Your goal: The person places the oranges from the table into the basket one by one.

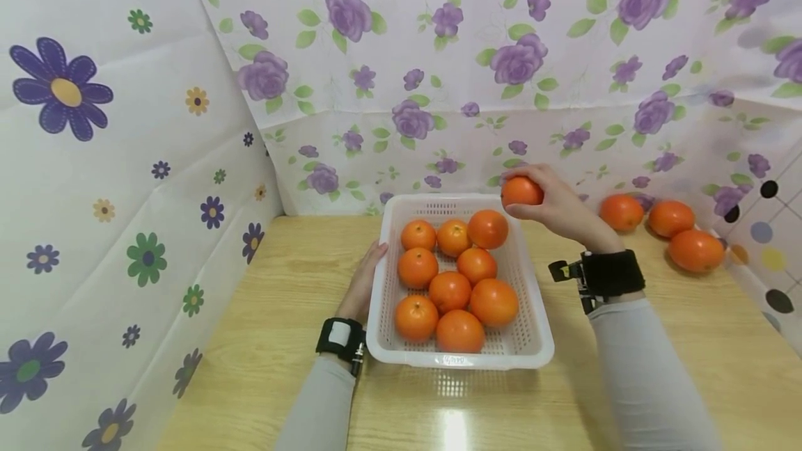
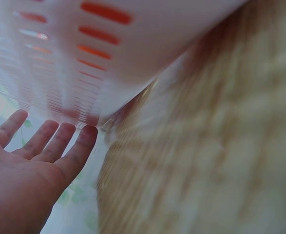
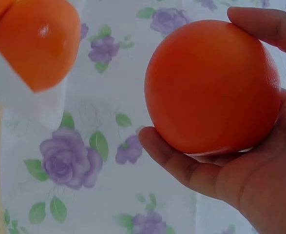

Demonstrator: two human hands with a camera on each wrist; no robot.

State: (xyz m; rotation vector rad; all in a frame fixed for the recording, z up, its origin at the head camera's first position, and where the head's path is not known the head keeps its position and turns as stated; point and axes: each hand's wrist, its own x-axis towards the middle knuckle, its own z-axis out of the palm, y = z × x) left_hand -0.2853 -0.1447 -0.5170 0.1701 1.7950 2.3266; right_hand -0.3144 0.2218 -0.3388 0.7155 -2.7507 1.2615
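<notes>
My right hand (image 1: 554, 204) grips a round, glossy orange (image 1: 522, 191) above the far right corner of a white plastic basket (image 1: 541, 326). In the right wrist view the thumb and fingers curve about that orange (image 3: 211, 87). Several oranges (image 1: 449, 291) lie inside the basket, some near its back edge. The left hand (image 1: 362, 284) rests by the basket's left wall. From the left wrist view, the hand (image 2: 35, 165) has its fingers extended towards the slotted basket side (image 2: 147, 34), their tips at or very near it.
Three more oranges (image 1: 695, 250) sit on the wooden table (image 1: 282, 298) at the right, near the wall. Flower-patterned sheets (image 1: 438, 89) hang behind the table and along its left side. A dotted sheet (image 1: 773, 256) covers the right side.
</notes>
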